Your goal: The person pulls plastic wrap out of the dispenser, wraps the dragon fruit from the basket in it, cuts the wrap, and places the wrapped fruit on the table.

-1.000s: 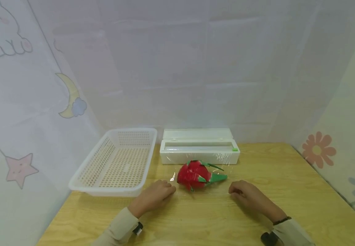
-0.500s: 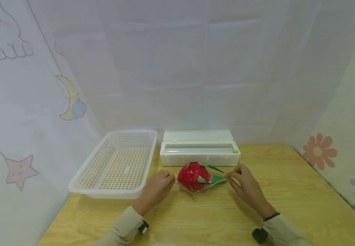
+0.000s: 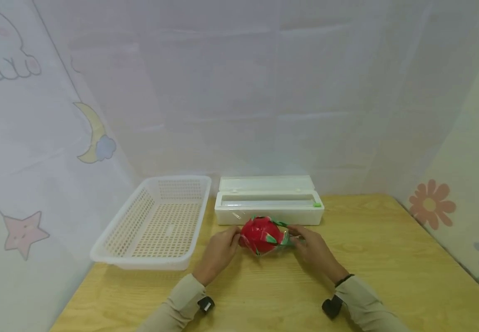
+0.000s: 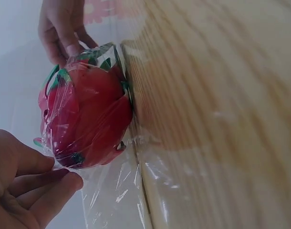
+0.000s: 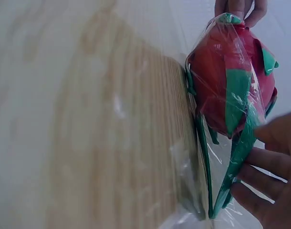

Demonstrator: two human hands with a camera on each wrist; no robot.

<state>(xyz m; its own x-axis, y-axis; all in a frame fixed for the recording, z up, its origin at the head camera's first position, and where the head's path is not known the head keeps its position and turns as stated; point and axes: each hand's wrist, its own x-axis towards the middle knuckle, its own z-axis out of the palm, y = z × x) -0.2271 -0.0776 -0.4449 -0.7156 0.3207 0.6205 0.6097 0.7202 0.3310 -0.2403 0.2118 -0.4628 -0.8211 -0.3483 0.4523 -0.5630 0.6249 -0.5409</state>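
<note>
A red dragon fruit (image 3: 259, 235) with green leafy tips lies on the table, with clear cling film (image 4: 119, 191) drawn over it. My left hand (image 3: 219, 249) is at the fruit's rounded left end, where thumb and fingers pinch the film close against it in the left wrist view. At the leafy right end is my right hand (image 3: 315, 251); its thumb and fingers hold the film against the long green tips (image 5: 238, 148). Loose film spreads below the fruit in both wrist views.
Behind the fruit stands a white cling film box (image 3: 268, 216), its lid raised, a roll inside and a green slider at its right. A white perforated basket (image 3: 156, 260) stands at the left on the wooden table (image 3: 256, 299). A pale cloth wall rises behind.
Both hands have come inward to the fruit's ends. The film, first lying spread around the fruit, then lifted along its front edge, is now gathered close to it.
</note>
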